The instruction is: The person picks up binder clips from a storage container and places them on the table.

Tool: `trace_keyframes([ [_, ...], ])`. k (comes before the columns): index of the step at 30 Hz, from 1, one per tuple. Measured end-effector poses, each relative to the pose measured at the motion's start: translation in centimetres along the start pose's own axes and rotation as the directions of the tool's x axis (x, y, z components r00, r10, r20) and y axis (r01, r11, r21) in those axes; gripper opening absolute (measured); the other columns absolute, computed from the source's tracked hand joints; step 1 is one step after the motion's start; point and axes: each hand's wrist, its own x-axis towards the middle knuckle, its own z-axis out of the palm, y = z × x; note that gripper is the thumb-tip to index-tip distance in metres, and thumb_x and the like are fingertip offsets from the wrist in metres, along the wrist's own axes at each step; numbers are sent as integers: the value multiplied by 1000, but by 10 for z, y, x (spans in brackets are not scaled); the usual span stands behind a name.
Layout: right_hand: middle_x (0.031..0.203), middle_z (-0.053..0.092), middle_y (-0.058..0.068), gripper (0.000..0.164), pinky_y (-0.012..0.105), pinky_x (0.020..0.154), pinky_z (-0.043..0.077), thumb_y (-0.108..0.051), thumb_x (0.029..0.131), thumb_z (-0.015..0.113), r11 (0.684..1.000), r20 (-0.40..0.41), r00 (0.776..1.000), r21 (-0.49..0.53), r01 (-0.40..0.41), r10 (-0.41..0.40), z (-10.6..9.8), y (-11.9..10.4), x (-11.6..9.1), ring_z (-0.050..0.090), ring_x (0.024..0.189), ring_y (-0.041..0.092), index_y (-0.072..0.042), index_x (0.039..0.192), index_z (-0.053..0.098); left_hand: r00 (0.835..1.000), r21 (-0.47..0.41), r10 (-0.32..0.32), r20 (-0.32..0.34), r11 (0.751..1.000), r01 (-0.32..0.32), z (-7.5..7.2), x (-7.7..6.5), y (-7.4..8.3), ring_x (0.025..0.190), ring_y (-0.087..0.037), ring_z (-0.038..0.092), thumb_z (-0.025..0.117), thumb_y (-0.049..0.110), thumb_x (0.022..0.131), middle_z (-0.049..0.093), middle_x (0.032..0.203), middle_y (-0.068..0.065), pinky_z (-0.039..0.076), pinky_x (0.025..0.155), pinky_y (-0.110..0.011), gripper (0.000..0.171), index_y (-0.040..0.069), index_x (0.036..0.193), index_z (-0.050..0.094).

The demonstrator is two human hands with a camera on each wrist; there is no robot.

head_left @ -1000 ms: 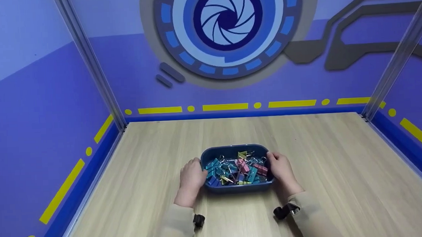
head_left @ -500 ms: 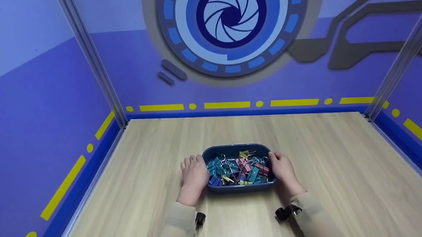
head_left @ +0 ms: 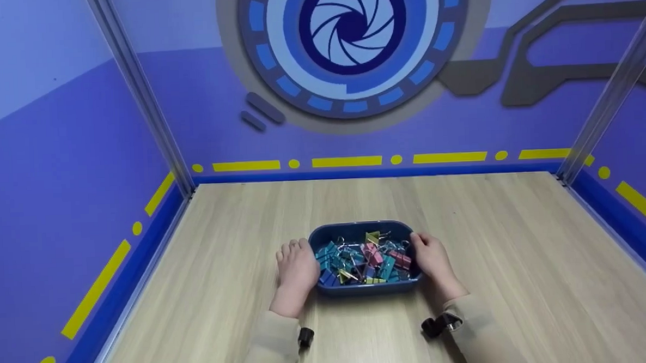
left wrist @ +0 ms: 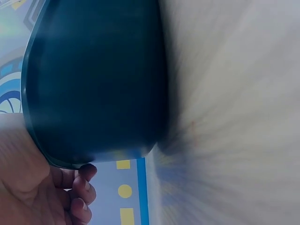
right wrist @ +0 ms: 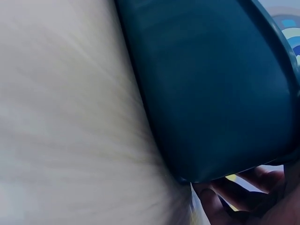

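Note:
A dark blue plastic bin [head_left: 366,290], full of binder clips [head_left: 372,253] in teal, pink, yellow and blue, stands on the wooden table. At its left end, my left hand [head_left: 298,264] holds the rim, with its thumb hidden in the head view. Curled fingertips [left wrist: 84,190] show just under the rim's corner in the left wrist view. On the opposite end my right hand [head_left: 431,256] grips the bin, thumb along the rim. In the right wrist view, its fingers [right wrist: 243,190] reach beneath the bin's end wall [right wrist: 215,93].
The pale wooden table [head_left: 237,218] stretches around the bin on every side. Blue printed panels [head_left: 200,110] enclose it at the back and both sides, with metal posts [head_left: 145,96] at the rear corners.
My left hand has shifted its hold: the thumb that lay over the rim is out of sight, and the fingers have turned forward. The right hand and the bin stay put.

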Motion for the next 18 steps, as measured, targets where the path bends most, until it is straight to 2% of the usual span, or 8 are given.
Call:
trace_keyframes([
  [8, 117, 61, 22, 37, 48, 97, 40, -25, 99, 44, 998, -24, 998, 30, 58, -57, 0, 1, 1, 56, 110, 34, 2, 120, 58, 1000, -17, -15, 11, 1000, 15, 1, 1, 0, 98, -34, 46, 53, 12, 86, 56, 104, -17, 32, 88, -45, 23, 0, 106, 54],
  [12, 123, 58, 17, 38, 45, 96, 41, -26, 98, 48, 993, -77, 992, 55, 103, -99, -2, -4, -2, 54, 111, 29, -2, 128, 53, 1000, -20, -14, 16, 1000, 14, 1, 1, -1, 101, -35, 47, 57, 14, 85, 57, 108, -19, 32, 90, -46, 28, -1, 109, 54],
  [15, 122, 59, 12, 37, 44, 91, 44, -26, 96, 53, 981, -157, 970, 38, 192, -184, -6, -11, -5, 52, 111, 25, -5, 126, 56, 1000, -26, -15, 14, 1000, 15, 1, 0, -1, 103, -35, 47, 58, 15, 84, 57, 110, -19, 32, 92, -47, 30, -2, 110, 54],
  [18, 109, 64, 9, 31, 42, 82, 49, -25, 92, 61, 947, -196, 928, -13, 322, -318, -10, -22, -9, 55, 101, 21, -5, 116, 63, 1000, -26, -9, -3, 1000, 9, 0, -1, 0, 100, -35, 47, 56, 13, 84, 57, 106, -18, 33, 89, -46, 25, -1, 105, 54],
])
